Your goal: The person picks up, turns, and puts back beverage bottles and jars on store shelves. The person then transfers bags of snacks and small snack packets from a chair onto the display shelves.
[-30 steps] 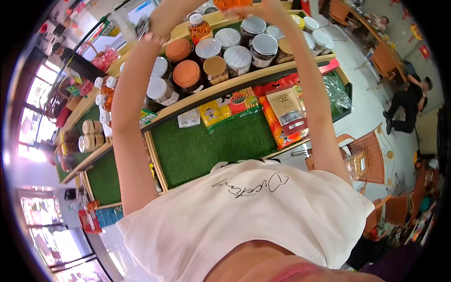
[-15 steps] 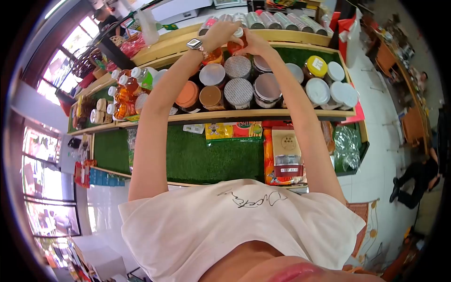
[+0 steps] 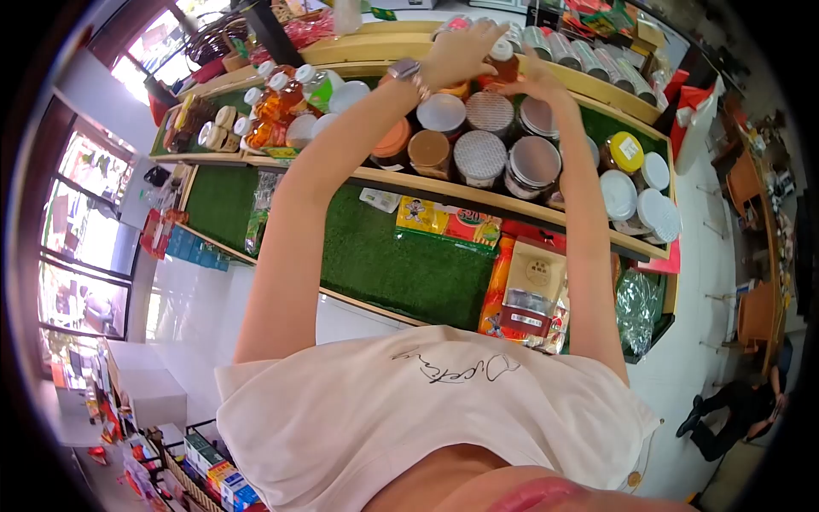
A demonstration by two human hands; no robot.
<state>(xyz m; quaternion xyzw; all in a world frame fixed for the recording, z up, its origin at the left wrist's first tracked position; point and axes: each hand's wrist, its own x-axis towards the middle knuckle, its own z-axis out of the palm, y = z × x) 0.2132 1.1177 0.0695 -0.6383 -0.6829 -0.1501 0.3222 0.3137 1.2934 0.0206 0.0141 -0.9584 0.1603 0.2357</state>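
Reached with left hand (image 3: pixel 463 56) and right hand (image 3: pixel 543 81) to either side of the white-capped bottle (image 3: pixel 505 72), just behind a patterned-lid jar (image 3: pixel 490 112); could not tell either grip as clasped or released.

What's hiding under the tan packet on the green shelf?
A bright orange packet pokes out along the left edge of the tan packet. The tan packet covers the middle, so I can't see what else is there.

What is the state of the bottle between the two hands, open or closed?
Closed: the bottle has a pale cap on top, visible between the left hand and right hand.
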